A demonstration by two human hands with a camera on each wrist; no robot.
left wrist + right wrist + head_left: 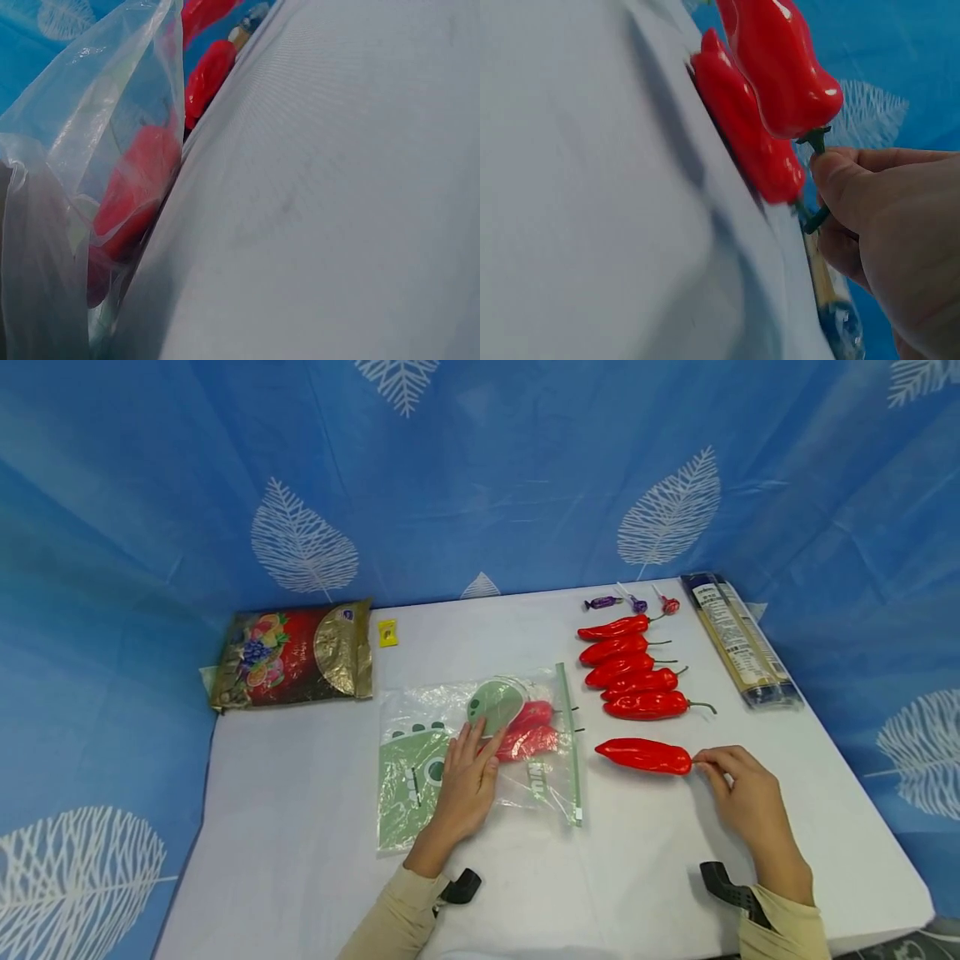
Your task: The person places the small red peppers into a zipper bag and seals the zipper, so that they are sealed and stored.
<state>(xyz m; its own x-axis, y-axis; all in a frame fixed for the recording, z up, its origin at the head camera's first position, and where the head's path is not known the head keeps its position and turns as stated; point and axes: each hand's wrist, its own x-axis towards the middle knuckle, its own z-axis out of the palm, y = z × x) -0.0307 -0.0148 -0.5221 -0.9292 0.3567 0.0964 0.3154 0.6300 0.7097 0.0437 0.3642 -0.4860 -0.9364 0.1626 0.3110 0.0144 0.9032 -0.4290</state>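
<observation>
My right hand (pixel 752 800) pinches the green stem of a red chili pepper (pixel 645 756) between thumb and fingertips. In the right wrist view this pepper (pixel 784 71) hangs above the table, its shadow cast on the cloth. My left hand (pixel 467 783) lies with extended fingers on a clear zip bag (pixel 405 714) printed with green shapes. Two red peppers (pixel 528 743) show inside the bag, near its green zip edge, their stems reaching that edge. The left wrist view has the bag's plastic (pixel 97 97) raised at its mouth, with a red pepper (pixel 139 187) within.
Several red peppers (pixel 648 705) lie in a column right of the bag. Behind them are a purple wrapped candy (pixel 602 602) and two lollipops (pixel 669 605). A long noodle-like packet (pixel 738 639) lies far right. At left are a fruit-printed bag (pixel 292 656) and a yellow packet (pixel 387 632).
</observation>
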